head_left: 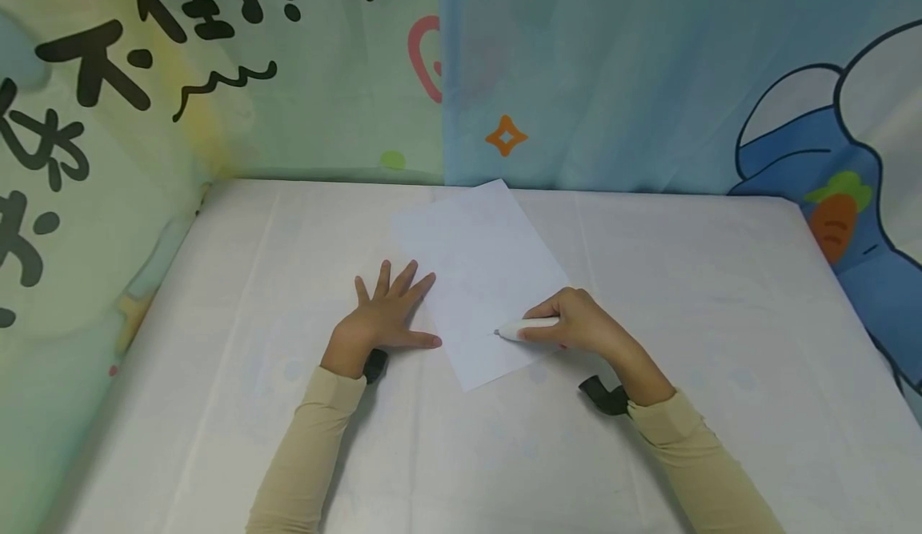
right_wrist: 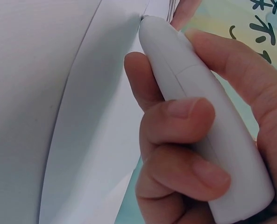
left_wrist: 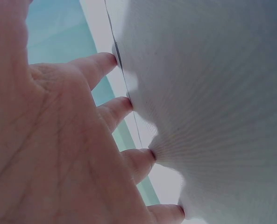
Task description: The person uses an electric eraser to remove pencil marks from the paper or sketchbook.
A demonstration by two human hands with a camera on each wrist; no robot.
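A sheet of white paper (head_left: pixel 483 254) lies at a slant on the white-covered table, one corner towards the back edge. My left hand (head_left: pixel 389 318) rests with fingers spread at the paper's left side, index fingertip and thumb tip right at its edge. In the left wrist view the fingertips (left_wrist: pixel 145 156) press down on the white surface. My right hand (head_left: pixel 579 322) grips a thick white pen-shaped tool (head_left: pixel 529 328) with a small dark tip. That tip meets the paper near its lower part, where a faint short line shows. In the right wrist view, curled fingers (right_wrist: pixel 175 116) wrap the tool's smooth body (right_wrist: pixel 213 107).
The table (head_left: pixel 216 406) has a white cloth with fold lines. Printed curtains (head_left: pixel 612 62) hang behind it and along the left side. A dark strap (head_left: pixel 603 395) sits at the right wrist, another dark piece (head_left: pixel 375 365) at the left.
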